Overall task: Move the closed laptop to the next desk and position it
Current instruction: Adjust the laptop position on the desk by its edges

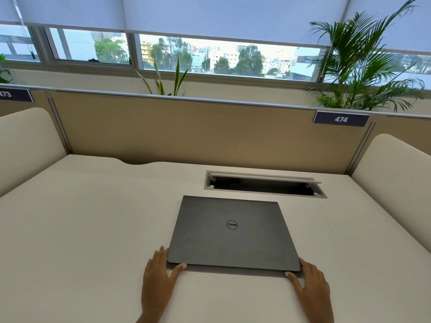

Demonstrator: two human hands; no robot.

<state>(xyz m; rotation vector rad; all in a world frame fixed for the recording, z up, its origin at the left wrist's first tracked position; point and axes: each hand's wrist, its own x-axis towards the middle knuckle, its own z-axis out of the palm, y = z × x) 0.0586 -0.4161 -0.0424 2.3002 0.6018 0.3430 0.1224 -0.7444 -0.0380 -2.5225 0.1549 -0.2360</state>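
A closed dark grey laptop (233, 231) with a round logo on its lid lies on the white desk (93, 229), just in front of the cable hatch. My left hand (158, 276) cups its near left corner, fingers along the left edge and thumb against the front edge. My right hand (310, 285) cups the near right corner the same way. Both palms lie low on the desk surface. The laptop looks flat or barely lifted at the front; I cannot tell which.
An open cable hatch (264, 184) is set into the desk behind the laptop. A beige partition (210, 131) with a label reading 474 (341, 119) closes the back. Rounded white side dividers stand at left (25, 145) and right (396, 173). Plants and windows lie beyond.
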